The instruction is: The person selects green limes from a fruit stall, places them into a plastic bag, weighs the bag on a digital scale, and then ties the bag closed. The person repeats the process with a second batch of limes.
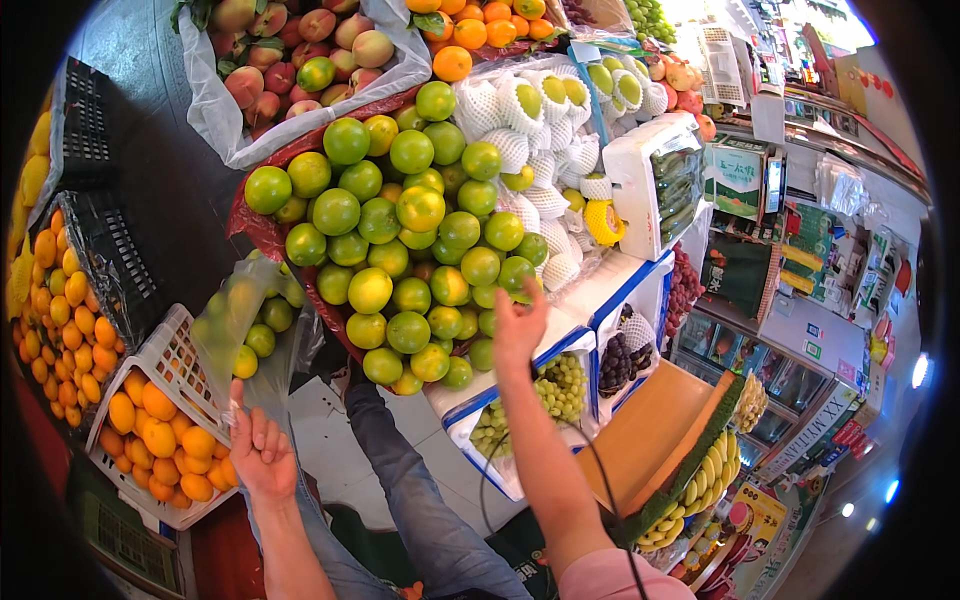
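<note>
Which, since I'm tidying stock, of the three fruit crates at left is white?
The perforated white plastic crate of round orange fruit, nearest the left hand; the two beyond it are black plastic crates.

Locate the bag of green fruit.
The bag is left of centre in the head view, beyond the left hand, between the white crate and green fruit pile.

Here's my left hand (264,448), near and left, index finger (237,396) extended, the others curled; on the right, my bare forearm (545,450) reaches farther, right hand (520,328) with fingers parted.
</note>
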`<action>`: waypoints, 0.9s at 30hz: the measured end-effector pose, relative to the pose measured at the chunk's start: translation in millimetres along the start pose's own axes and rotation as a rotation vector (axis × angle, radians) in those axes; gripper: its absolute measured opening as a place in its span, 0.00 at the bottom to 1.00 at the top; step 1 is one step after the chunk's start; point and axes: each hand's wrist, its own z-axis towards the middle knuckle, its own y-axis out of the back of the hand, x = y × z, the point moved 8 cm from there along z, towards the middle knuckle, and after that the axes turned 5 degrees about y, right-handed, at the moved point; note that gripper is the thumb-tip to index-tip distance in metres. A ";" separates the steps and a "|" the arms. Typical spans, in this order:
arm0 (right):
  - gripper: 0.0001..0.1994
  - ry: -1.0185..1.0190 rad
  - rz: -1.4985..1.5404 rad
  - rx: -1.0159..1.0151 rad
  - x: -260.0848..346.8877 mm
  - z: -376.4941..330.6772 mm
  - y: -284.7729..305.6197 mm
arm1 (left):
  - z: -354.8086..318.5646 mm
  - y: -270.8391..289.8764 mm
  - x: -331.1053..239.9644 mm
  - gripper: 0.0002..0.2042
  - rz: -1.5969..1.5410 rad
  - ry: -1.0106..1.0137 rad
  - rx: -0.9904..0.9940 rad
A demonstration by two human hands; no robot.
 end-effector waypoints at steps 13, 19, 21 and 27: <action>0.26 -0.459 0.765 0.482 -0.9 -10.8 0.5 | -1.0 1.2 4.4 0.19 -0.003 0.005 0.011; 0.40 -0.397 1.066 0.739 65.1 -55.4 -33.1 | 0.6 5.1 6.6 0.18 -0.027 0.030 0.014; 0.41 -0.415 1.136 0.762 71.4 -58.4 -41.3 | 0.3 8.1 7.4 0.18 -0.003 0.040 -0.010; 0.36 -0.594 0.921 0.854 81.5 -101.8 -91.2 | -2.6 12.1 6.9 0.17 0.026 0.042 -0.063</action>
